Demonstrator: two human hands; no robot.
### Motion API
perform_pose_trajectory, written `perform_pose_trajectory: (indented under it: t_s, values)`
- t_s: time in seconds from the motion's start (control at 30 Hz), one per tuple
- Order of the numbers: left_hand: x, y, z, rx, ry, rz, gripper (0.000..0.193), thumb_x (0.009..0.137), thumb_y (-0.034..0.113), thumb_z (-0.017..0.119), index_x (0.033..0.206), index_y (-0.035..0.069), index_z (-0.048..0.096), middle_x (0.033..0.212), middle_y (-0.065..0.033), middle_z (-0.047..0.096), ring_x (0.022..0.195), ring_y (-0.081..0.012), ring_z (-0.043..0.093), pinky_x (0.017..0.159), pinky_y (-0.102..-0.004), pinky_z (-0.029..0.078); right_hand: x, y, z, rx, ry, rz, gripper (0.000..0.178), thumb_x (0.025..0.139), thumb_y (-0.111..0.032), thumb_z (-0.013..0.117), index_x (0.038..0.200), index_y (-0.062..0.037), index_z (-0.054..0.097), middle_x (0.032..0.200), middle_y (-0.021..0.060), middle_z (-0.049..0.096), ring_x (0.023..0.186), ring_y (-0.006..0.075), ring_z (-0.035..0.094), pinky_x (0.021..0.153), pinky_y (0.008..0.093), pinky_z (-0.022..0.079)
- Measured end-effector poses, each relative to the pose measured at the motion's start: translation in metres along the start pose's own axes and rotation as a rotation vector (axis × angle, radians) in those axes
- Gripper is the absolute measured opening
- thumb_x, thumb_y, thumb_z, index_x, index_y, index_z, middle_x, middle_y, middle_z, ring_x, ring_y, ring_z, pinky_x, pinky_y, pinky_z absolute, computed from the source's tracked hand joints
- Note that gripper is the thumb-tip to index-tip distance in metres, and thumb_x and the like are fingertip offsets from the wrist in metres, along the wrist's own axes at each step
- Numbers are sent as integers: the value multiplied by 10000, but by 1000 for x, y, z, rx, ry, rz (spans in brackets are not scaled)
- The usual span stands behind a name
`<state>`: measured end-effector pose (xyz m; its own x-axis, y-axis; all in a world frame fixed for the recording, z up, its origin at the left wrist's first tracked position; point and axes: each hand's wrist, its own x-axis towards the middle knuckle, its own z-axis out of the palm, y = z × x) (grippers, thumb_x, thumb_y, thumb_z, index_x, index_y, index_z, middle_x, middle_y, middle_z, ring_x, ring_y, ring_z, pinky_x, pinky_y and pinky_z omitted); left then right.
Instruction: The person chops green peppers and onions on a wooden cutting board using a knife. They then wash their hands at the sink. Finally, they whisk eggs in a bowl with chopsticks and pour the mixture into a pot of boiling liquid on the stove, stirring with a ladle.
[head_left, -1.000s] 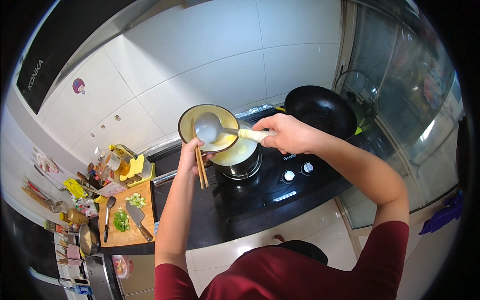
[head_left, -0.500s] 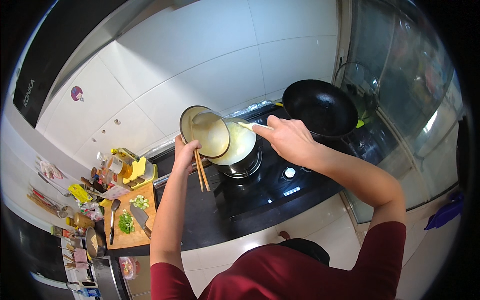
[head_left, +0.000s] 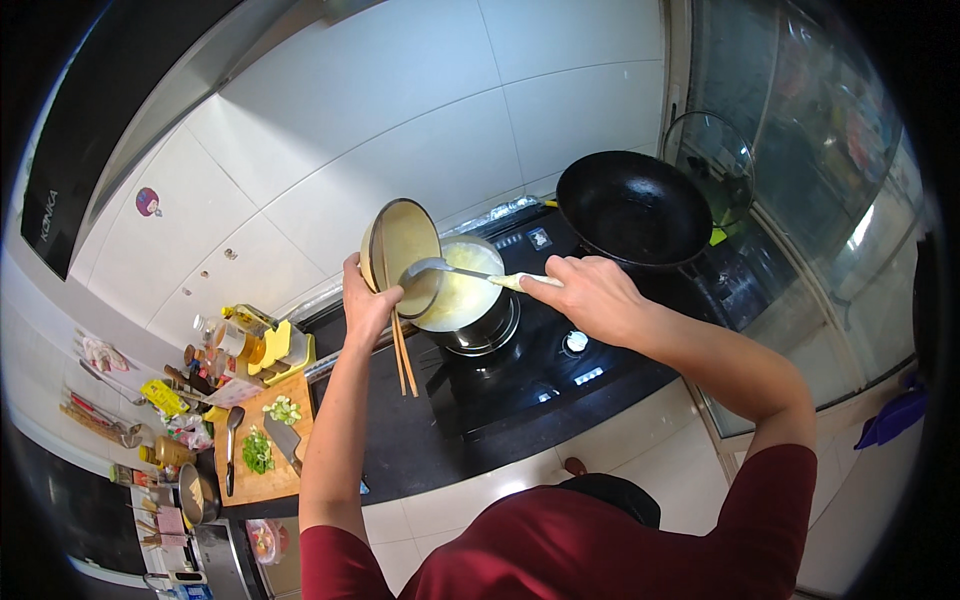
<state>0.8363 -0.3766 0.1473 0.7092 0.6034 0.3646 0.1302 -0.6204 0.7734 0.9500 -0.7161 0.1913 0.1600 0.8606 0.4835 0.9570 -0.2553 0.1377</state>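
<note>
A round yellow bowl (head_left: 402,255) is held tilted on its side above a steel pot of pale yellow liquid (head_left: 463,300), which stands on the black stove top (head_left: 520,370). The left hand (head_left: 367,305) is closed around the bowl's lower rim and also grips a pair of wooden chopsticks (head_left: 403,352) that hang down from it. The right hand (head_left: 590,295) is closed on the pale handle of a metal ladle (head_left: 450,269), whose scoop reaches into the mouth of the bowl. To the right, a black wok (head_left: 630,208) sits on the other burner. On the left counter lies a wooden cutting board (head_left: 262,450) with chopped green vegetables and a cleaver.
</note>
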Motion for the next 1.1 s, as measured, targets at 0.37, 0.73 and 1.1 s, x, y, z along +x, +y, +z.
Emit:
perform_pose_trajectory:
  t_s: [0.37,0.73,1.1]
  values:
    - [-3,3,0,40,26,28,764,608,137,689,1292,-48,402,1153,-239,571,1083,-357,569,954,-401,446,-4,5,-9,-9,-19,-12,356,811,-79,613,1160,-147,608,795,42,526,742,205,620,604,338,505]
    - [-8,0,-18,-62,146,-143,736,593,138,680,1252,-59,420,1126,-244,576,1047,-348,582,930,-392,454,29,37,-52,401,-433,253,358,774,-102,618,1118,-143,708,960,135,702,933,324,657,791,436,518]
    - [-9,-11,-18,-48,147,-149,732,598,139,682,1254,-56,424,1151,-250,565,1079,-359,570,956,-395,440,59,42,-17,1041,-775,814,292,858,-74,608,1142,-21,651,755,59,652,478,66,498,418,222,361]
